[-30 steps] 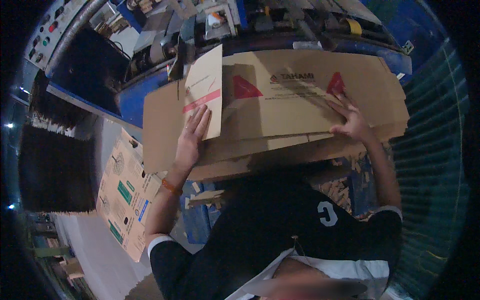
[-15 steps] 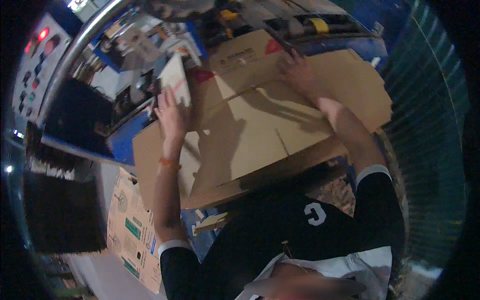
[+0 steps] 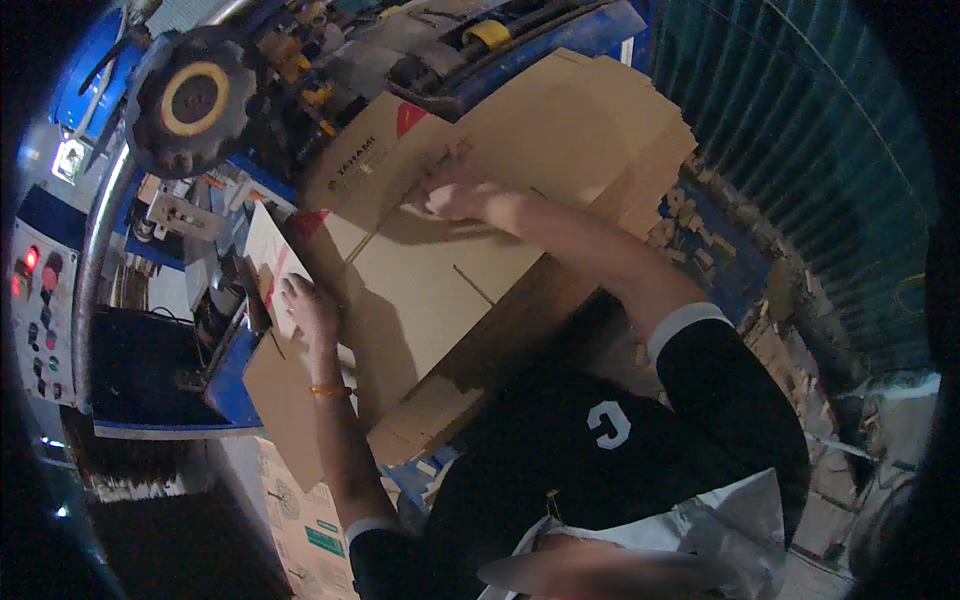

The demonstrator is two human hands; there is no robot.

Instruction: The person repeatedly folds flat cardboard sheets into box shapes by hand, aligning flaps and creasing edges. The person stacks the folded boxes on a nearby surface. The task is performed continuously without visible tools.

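Note:
A large flat brown cardboard sheet (image 3: 440, 285), with cut slots and red and dark print, lies across the blue machine bed in front of me. My left hand (image 3: 312, 308) is at a pale raised flap (image 3: 268, 245) on its left side, fingers bent and closed over the flap; the thumb is hidden. Farther in, my right hand (image 3: 455, 190) rests on the sheet beside a slot. Its fingers look bent but are smeared, and I cannot make out anything held in them.
A black handwheel (image 3: 195, 100) stands at the upper left, above a control panel (image 3: 45, 310) with a lit red lamp. A metal bar curves past the panel. Cardboard scraps (image 3: 700, 225) lie at the right, and a printed carton sheet (image 3: 300, 510) is at the lower left.
The view has swung, so the machine and sheet sit turned in the picture. My right hand has moved left across the sheet, from its far edge toward the slot. My left fingers have bent more.

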